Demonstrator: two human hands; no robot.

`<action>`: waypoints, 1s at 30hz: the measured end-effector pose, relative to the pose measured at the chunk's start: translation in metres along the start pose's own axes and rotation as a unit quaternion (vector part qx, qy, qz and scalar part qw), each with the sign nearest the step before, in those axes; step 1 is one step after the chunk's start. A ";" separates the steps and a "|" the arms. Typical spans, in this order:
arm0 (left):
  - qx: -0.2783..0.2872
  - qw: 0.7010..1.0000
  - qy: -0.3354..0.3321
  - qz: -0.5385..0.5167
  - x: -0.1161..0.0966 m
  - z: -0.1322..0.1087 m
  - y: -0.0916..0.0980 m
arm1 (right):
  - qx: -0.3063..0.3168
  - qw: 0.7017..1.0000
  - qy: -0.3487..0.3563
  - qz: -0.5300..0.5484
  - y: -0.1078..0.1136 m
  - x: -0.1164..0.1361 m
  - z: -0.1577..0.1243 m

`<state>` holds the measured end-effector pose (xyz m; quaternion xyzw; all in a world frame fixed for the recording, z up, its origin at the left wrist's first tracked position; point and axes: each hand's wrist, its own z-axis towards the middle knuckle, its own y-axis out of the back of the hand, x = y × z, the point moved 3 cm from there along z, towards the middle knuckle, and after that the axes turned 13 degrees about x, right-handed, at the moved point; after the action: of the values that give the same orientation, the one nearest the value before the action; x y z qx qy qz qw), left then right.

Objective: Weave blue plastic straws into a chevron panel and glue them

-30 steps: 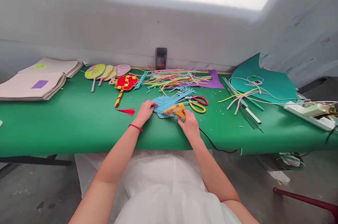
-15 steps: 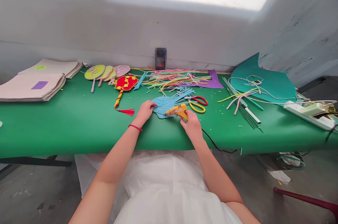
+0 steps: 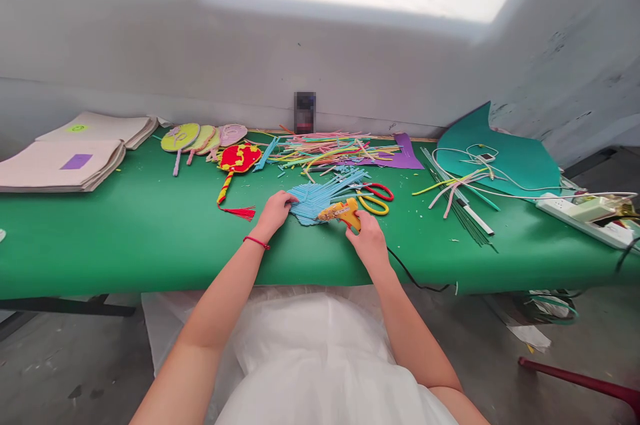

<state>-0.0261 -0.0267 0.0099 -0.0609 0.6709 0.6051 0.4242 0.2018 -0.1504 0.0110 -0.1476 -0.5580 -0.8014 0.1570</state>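
My left hand point(image 3: 275, 211) presses its curled fingers on the left edge of a fan of light blue strips point(image 3: 315, 197) lying on the green table point(image 3: 125, 225). A yellow glue gun point(image 3: 341, 213) is gripped in my right hand point(image 3: 369, 238), its nozzle pointing left onto the strips' lower edge. Its black cord point(image 3: 407, 271) runs off the table's front edge. A red string bracelet sits on my left wrist.
Red and yellow scissors point(image 3: 374, 198) lie just behind the glue gun. Loose coloured strips point(image 3: 330, 148) pile at the back, round fans point(image 3: 200, 138) and a red tasselled one point(image 3: 237, 161) to the left, paper stacks point(image 3: 65, 155) far left, teal sheet point(image 3: 500, 151), power strip point(image 3: 585, 218) right.
My right hand and the glue gun have slid slightly right and toward me along the blue strips. The left hand has stayed put.
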 end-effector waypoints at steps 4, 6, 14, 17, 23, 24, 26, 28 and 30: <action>0.003 1.000 0.003 -0.001 -0.001 -0.001 0.001 | -0.004 1.000 -0.004 -0.003 0.003 -0.001 -0.002; 0.003 1.000 0.001 -0.002 -0.001 -0.001 0.001 | -0.007 1.000 -0.004 0.003 0.003 -0.001 -0.004; 0.000 1.000 0.007 -0.013 -0.001 0.000 0.001 | 0.003 0.989 -0.111 0.100 0.014 -0.023 0.008; -0.001 1.000 0.012 -0.014 -0.002 -0.001 0.001 | -0.034 0.974 -0.191 0.121 0.030 -0.058 0.022; 0.001 1.000 0.013 0.003 -0.005 -0.002 0.001 | -0.108 0.932 -0.345 0.038 0.056 -0.132 0.029; 0.000 1.000 0.012 0.012 -0.005 -0.003 0.001 | -0.113 0.928 -0.355 0.019 0.057 -0.139 0.028; -0.007 0.999 0.010 0.030 -0.005 -0.003 0.001 | -0.092 0.924 -0.371 -0.009 0.054 -0.147 0.024; -0.014 0.999 0.013 0.039 -0.003 -0.002 0.001 | -0.063 0.925 -0.375 -0.026 0.049 -0.148 0.022; -0.019 0.999 0.015 0.042 -0.002 -0.002 0.001 | -0.067 0.928 -0.363 -0.045 0.046 -0.143 0.021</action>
<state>-0.0262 -0.0288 0.0114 -0.0497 0.6674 0.6342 0.3871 0.3518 -0.1329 -0.0020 -0.4136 -0.5275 -0.7349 -0.1028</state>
